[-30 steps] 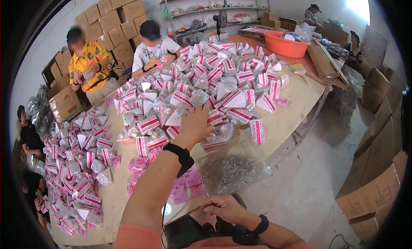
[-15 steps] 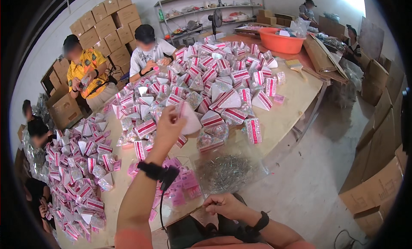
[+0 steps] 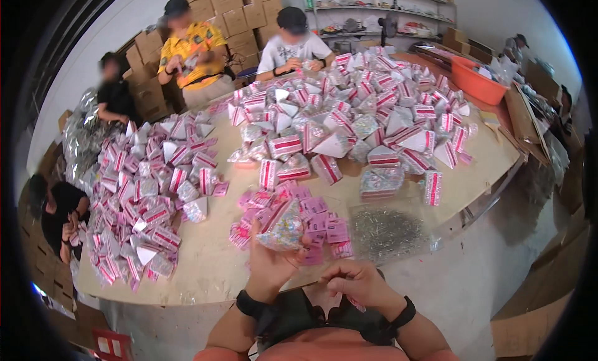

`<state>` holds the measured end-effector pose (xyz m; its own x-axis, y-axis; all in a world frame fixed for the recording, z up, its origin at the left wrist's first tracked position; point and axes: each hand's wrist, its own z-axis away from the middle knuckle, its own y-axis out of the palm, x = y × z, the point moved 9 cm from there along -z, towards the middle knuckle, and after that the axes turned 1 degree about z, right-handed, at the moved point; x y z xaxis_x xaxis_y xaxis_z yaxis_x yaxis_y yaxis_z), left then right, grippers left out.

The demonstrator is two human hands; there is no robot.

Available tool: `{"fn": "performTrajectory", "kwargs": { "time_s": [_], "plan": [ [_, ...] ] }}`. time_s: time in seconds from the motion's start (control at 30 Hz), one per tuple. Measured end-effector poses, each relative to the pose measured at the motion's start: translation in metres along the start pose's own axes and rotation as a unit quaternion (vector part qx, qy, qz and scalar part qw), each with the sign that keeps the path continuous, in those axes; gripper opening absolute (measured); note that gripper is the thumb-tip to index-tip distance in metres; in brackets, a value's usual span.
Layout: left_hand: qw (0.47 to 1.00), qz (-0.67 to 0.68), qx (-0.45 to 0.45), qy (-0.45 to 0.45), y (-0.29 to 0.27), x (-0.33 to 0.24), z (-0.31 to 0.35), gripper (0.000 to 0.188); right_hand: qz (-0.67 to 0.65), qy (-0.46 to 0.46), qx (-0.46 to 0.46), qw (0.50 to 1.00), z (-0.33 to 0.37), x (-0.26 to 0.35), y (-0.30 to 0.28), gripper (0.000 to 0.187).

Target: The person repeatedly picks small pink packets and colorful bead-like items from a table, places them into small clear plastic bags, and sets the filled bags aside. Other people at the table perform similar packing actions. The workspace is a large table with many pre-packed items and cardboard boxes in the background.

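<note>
My left hand (image 3: pixel 269 264) holds a cake-slice-shaped packet (image 3: pixel 283 227) in clear wrap, with pink and white stripes on one side and speckled contents. Its fingers curl round the packet from below and behind. Just to the right, over my lap, my right hand (image 3: pixel 361 285) is closed in a pinch. A small pinkish bit shows below its fingers, too small to name. Pink printed cards (image 3: pixel 317 221) lie in a loose heap behind the held packet. Beside them, many thin silvery metal pins (image 3: pixel 389 231) lie on a clear plastic sheet or bag.
A large pile of similar packets (image 3: pixel 349 121) covers the table's far side; another pile (image 3: pixel 146 199) fills its left. An orange basin (image 3: pixel 476 81) stands at the far right. Several people work around the table (image 3: pixel 212 255). Cardboard boxes (image 3: pixel 536 323) line the right.
My left hand has come back from the far pile with a packet, now in front of me. My right hand stays pinched near the table edge. The view has shifted left.
</note>
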<state>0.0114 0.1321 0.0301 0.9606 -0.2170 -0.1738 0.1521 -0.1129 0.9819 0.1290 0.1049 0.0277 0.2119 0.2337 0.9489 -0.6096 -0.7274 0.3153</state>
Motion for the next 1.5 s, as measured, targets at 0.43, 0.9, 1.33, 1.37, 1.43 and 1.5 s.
{"fn": "performTrajectory", "kwargs": {
  "time_s": [0.43, 0.9, 1.33, 1.37, 1.43, 1.5],
  "plan": [
    [0.966, -0.226, -0.088, 0.086, -0.007, -0.022, 0.051, 0.045, 0.047, -0.093, -0.009, 0.995, -0.034, 0.033, 0.031, 0.013],
    [0.899, -0.391, -0.093, 0.172, 0.000, -0.040, 0.076, 0.066, 0.232, -0.134, -0.017, 0.963, -0.044, 0.049, 0.058, 0.015],
    [0.841, -0.417, -0.101, 0.330, 0.015, -0.063, 0.088, 0.071, 0.388, -0.237, -0.060, 0.889, -0.039, 0.088, 0.084, 0.011],
    [0.838, -0.422, -0.099, 0.332, 0.015, -0.063, 0.088, 0.071, 0.400, -0.239, -0.059, 0.883, -0.040, 0.089, 0.085, 0.011],
    [0.831, -0.431, -0.092, 0.339, 0.021, -0.064, 0.088, 0.071, 0.410, -0.243, -0.056, 0.877, -0.042, 0.090, 0.086, 0.010],
    [0.825, -0.440, -0.087, 0.345, 0.026, -0.063, 0.089, 0.072, 0.421, -0.244, -0.054, 0.872, -0.041, 0.091, 0.087, 0.009]
  ]
}}
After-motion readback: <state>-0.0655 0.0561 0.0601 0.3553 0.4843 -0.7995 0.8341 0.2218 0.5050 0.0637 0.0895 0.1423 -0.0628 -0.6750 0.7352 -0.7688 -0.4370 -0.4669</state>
